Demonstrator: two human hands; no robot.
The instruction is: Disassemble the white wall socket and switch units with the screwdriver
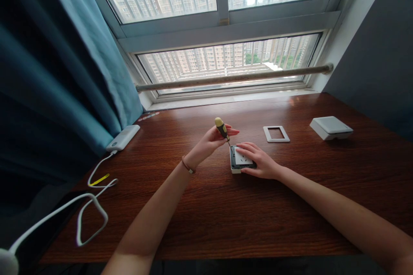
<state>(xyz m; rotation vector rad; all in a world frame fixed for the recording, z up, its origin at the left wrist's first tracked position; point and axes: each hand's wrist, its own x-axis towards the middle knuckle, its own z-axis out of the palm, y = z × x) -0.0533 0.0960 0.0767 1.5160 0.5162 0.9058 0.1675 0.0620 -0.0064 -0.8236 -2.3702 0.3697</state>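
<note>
With the white rectangular plastic frame [276, 140] lying detached toward the brown wooden table's [200, 223] far edge, screw work seems unfinished on the white square plastic socket [242, 160] mid-table, left hand [211, 141] gripping a yellow-and-black screwdriver [222, 128], right hand [262, 163] clasping the socket.

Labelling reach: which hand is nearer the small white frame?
Right. The right hand is on the socket, nearside left of the frame; the left hand, holding the screwdriver, farther left.

1 L hand [209, 143], 1 R hand [260, 163], 1 screwdriver [221, 127], 1 socket [242, 158], 1 frame [277, 140], 1 box [331, 126], 1 device [125, 137] & prob. 1 cable [84, 196] (dim at L) are counted.
</note>
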